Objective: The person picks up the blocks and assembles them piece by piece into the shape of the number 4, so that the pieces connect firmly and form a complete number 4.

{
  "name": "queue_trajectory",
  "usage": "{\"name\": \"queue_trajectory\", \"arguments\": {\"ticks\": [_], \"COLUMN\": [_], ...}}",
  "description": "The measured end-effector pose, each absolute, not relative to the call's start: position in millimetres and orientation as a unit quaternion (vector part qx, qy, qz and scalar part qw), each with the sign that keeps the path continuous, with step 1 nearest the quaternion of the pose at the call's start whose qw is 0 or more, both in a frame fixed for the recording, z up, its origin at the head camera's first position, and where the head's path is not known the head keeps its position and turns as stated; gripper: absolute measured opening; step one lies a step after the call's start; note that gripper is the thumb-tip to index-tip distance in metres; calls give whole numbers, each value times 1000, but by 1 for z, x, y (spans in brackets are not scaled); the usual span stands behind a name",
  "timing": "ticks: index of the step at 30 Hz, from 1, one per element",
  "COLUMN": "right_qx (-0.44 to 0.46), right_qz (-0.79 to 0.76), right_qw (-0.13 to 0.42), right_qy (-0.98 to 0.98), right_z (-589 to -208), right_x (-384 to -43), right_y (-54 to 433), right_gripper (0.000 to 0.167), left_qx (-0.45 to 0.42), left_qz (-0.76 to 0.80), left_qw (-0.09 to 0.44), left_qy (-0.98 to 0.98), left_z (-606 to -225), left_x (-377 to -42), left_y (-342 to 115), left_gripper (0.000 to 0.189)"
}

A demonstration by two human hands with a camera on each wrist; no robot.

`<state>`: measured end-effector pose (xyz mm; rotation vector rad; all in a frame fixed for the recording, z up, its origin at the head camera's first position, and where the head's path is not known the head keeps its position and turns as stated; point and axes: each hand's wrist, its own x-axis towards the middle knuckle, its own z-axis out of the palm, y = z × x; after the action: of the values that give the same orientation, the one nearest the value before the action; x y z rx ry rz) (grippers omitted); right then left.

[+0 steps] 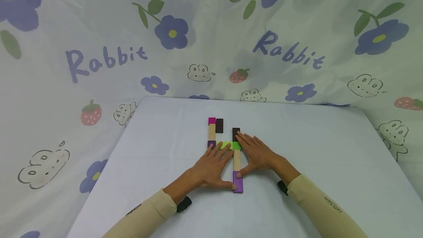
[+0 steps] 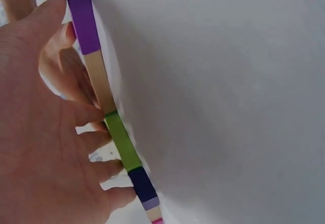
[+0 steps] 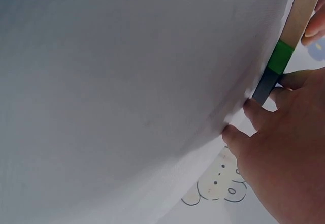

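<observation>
Flat coloured blocks lie end to end on the white table in an h-like figure. Its left column has a magenta block (image 1: pixel 212 121), a wooden block (image 1: pixel 212 132) and a dark purple block (image 1: pixel 211 144). A yellow-green block (image 1: pixel 224 145) bridges to a right column: black block (image 1: pixel 236 133), green block (image 1: pixel 237 145), wooden block (image 1: pixel 237 161), purple block (image 1: pixel 238 184). With fingers spread, my left hand (image 1: pixel 211 168) touches the dark purple and yellow-green blocks, its thumb on the purple one. My right hand (image 1: pixel 257 153) rests its fingertips by the black block, thumb at the purple block.
A separate dark brown block (image 1: pixel 219 125) lies beside the left column's top. Behind the white table (image 1: pixel 314 139) hangs a patterned curtain (image 1: pixel 211 28) with flowers and rabbits. Black wrist devices (image 1: pixel 184 204) sit under both forearms.
</observation>
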<state>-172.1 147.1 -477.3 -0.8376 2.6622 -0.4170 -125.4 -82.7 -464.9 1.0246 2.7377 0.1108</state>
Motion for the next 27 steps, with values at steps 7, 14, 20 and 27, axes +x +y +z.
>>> {"name": "queue_trajectory", "arguments": {"ticks": [7,14,20,27], "right_qx": [-292,-292,-292,-292], "right_qz": [-149,-147,-149,-151], "right_qw": [160,160,157,157], "right_qy": [931,932,932,931], "right_z": [-477,-478,-479,-478], "right_x": [-172,-172,-172,-172], "right_y": [148,147,147,148], "right_gripper": [140,140,140,139], "left_qx": [346,343,336,336], "left_qz": [37,30,35,38], "left_qw": [106,107,113,116], "left_qy": [931,933,934,934], "left_z": [-466,-466,-465,-464], "left_x": [-125,-124,-124,-124], "left_y": [-81,-80,-79,-78], "left_gripper": [112,110,110,110]}}
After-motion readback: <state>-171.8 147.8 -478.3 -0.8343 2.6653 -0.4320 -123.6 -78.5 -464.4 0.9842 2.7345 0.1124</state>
